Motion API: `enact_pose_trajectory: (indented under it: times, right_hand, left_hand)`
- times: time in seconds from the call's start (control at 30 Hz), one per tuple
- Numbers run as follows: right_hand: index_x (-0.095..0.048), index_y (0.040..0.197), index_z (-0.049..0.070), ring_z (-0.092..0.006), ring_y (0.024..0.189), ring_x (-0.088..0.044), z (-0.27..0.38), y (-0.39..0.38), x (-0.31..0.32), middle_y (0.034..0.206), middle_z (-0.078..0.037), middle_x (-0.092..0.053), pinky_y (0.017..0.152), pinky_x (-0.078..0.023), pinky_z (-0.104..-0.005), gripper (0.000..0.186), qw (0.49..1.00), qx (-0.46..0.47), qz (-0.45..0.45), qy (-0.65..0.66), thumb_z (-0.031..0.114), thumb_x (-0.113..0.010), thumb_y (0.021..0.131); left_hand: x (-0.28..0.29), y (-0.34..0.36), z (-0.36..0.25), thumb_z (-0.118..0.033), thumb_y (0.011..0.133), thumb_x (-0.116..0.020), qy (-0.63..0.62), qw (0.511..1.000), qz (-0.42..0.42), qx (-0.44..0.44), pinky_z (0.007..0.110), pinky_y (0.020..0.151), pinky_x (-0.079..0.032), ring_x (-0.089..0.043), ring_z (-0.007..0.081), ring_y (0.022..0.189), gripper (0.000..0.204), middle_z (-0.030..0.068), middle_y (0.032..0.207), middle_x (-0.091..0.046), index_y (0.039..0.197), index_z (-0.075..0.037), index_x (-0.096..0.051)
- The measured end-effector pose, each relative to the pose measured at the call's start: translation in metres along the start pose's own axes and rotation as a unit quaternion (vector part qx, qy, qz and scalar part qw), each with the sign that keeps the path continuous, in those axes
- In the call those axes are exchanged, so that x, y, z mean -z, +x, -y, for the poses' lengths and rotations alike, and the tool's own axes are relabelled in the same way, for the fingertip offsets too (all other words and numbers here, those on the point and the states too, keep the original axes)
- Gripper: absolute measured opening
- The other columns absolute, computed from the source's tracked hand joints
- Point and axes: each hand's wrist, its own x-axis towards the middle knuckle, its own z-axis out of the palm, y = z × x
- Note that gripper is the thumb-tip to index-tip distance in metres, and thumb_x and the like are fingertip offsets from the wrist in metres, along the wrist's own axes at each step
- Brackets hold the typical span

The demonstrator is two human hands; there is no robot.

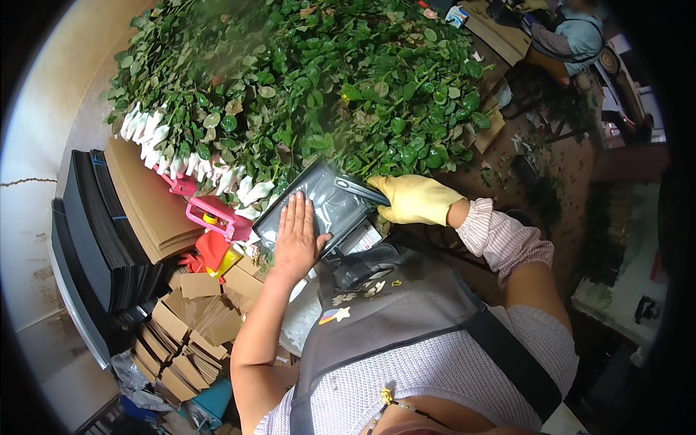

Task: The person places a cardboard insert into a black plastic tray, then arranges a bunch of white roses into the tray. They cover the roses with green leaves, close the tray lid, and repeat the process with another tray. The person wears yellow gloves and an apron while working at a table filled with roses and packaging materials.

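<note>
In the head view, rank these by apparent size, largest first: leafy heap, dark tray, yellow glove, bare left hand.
1. Leafy heap
2. Dark tray
3. Yellow glove and bare left hand: too alike to rank.

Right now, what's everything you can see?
Leafy stems: uncountable, green, top
White tips: many, white, stems' lower left
Plastic frames: at least two, pink, below tips
Tray: one, dark grey, centre
Stapler-like tool: one, dark, tray's right edge
Cardboard sheets: many, brown, left
Dark sheets: many, black, far left
Cardboard pieces: many, brown, lower left
Co-worker: one, blue top, upper right
Apron: one, grey, lower centre
Left hand: one, bare, on tray
Right hand: one, yellow-gloved, holding tool
</note>
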Motion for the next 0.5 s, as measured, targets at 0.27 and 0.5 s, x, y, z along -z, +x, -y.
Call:
enact_pose_trajectory:
  times: [0.27, 0.5]
  right_hand:
    - [-0.057, 0.126, 0.003, -0.0393, 0.094, -0.071, -0.006, 0.015, -0.019, 0.1, -0.023, -0.072, 0.085, -0.056, -0.0479, 0.045, 0.997, -0.059, -0.031, -0.049, 0.034, -0.064, 0.095]
    - [-0.051, 0.141, 0.002, -0.0379, 0.107, -0.069, 0.034, -0.017, -0.02, 0.121, -0.024, -0.068, 0.091, -0.057, -0.0452, 0.064, 0.982, 0.107, -0.157, 0.018, 0.047, -0.062, 0.097]
  left_hand:
    - [0.004, -0.002, 0.0, -0.04, 0.094, -0.068, -0.073, 0.997, -0.03, 0.004, 0.049, 0.126, -0.019, -0.022, 0.0384, 0.154, 0.084, 0.027, 0.164, -0.025, 0.154, 0.006, -0.033]
    - [0.028, -0.042, -0.07, -0.011, 0.092, -0.072, -0.676, 0.691, -0.168, 0.19, 0.042, 0.121, -0.03, -0.035, 0.0298, 0.149, 0.092, 0.0233, 0.161, -0.035, 0.164, -0.01, -0.014]
